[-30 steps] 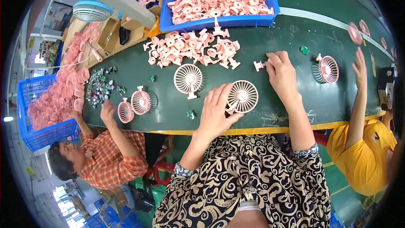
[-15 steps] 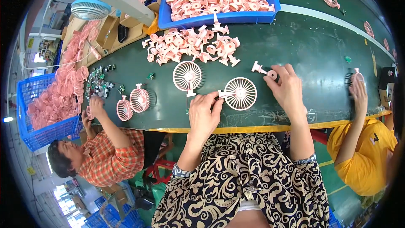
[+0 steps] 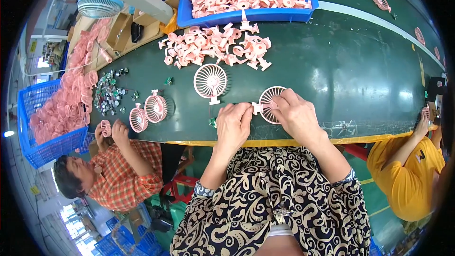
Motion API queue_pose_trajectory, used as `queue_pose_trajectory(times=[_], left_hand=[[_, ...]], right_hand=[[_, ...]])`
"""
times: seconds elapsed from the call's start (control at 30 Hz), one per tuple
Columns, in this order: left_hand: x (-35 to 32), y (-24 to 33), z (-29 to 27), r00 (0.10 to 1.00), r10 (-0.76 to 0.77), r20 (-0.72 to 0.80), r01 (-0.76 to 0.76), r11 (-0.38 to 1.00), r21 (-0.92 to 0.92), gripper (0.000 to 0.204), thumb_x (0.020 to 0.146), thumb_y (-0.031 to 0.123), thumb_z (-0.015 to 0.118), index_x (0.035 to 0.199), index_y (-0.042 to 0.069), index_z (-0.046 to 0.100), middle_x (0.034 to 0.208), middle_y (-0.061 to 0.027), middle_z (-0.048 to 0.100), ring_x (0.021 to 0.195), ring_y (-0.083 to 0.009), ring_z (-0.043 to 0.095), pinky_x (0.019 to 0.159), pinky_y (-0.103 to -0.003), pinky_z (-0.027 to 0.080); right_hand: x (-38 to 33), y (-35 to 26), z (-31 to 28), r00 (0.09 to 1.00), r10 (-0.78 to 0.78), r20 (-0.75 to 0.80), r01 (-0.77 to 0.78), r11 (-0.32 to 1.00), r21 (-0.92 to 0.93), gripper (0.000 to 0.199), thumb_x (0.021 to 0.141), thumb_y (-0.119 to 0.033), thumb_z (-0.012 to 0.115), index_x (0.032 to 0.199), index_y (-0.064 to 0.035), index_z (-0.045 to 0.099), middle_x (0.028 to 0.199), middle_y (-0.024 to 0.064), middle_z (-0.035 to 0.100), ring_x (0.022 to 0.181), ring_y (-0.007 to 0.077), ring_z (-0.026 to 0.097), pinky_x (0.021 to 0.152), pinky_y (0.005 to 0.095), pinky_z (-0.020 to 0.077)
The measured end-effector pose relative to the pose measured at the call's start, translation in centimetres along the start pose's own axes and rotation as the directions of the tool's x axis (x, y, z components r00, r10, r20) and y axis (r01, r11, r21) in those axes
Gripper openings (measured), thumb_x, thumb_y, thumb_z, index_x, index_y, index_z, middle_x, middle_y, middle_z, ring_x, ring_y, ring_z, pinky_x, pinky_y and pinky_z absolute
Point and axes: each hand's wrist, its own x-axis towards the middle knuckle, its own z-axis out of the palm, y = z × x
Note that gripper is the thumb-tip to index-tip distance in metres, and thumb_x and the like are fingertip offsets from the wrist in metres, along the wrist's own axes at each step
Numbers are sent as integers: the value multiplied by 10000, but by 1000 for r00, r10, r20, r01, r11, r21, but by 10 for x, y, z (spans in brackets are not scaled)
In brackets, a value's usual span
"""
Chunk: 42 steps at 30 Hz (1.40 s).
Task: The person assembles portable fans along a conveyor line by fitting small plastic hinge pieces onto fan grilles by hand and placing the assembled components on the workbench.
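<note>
Your pink fan cage (image 3: 265, 96) is lying on the green table (image 3: 365, 95), between your two hands. Your left hand (image 3: 232, 125) is holding its fingertips narrow at the pink mount (image 3: 257, 108) on the cage's left side; whether they are gripping it cannot be told. Your right hand (image 3: 297, 117) is resting over the cage's centre, fingers bunched, hiding anything they may be holding. Apparently, you are aligning or seating a part there. The next move is likely calling for a steady cage and even fingertip pressure.
</note>
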Motion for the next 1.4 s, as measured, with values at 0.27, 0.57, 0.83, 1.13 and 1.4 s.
queue_pose_trajectory(times=[0.27, 0.57, 0.83, 1.13, 1.4], left_hand=[[8, 7, 2, 993, -92, 79, 89, 995, 36, 212, 1004, 223, 695, 1086, 29, 702, 750, -100, 696, 773, -304, 668, 756, -435, 491], [13, 7, 26, 999, -29, -43, 26, 997, -69, 414, 962, 145, 703, 1295, -38, 538, 620, -113, 608, 555, -313, 626, 583, -453, 485], [17, 2, 7, 990, 109, -87, -115, 991, -67, 388, 921, 208, 781, 1245, 35, 655, 947, -104, 716, 950, -315, 664, 793, -442, 545], [11, -29, -31, 946, 5, -324, 80, 965, 249, 278, 865, 135, 815, 1121, 56, 741, 1102, -122, 708, 973, -334, 644, 853, -435, 536], [-8, -20, -33, 986, 106, -126, -92, 990, 109, 170, 806, 109, 844, 955, 77, 767, 1024, -68, 759, 973, -289, 657, 853, -396, 540]], right_hand=[[6, 0, 8, 987, 66, 146, -36, 979, -200, 127, 884, -138, 757, 951, -47, 698, 959, 102, 603, 861, 283, 702, 680, 405, 585], [2, -6, -3, 997, 43, 70, -40, 998, -44, 244, 843, -178, 808, 1014, -43, 697, 1023, 106, 631, 912, 301, 705, 738, 411, 601], [-23, 4, -44, 994, 101, 34, -103, 991, 89, 492, 773, -282, 899, 1152, -28, 718, 1218, 125, 696, 1014, 361, 727, 855, 416, 603], [-17, 58, -93, 895, 328, -303, -401, 889, -221, 336, 893, -109, 794, 1201, -10, 704, 1208, 152, 704, 798, 304, 735, 761, 395, 575], [96, 35, -17, 978, -194, -76, 188, 979, -79, 441, 888, 95, 607, 1286, -83, 671, 1396, 119, 621, 1090, 362, 698, 873, 431, 603]])
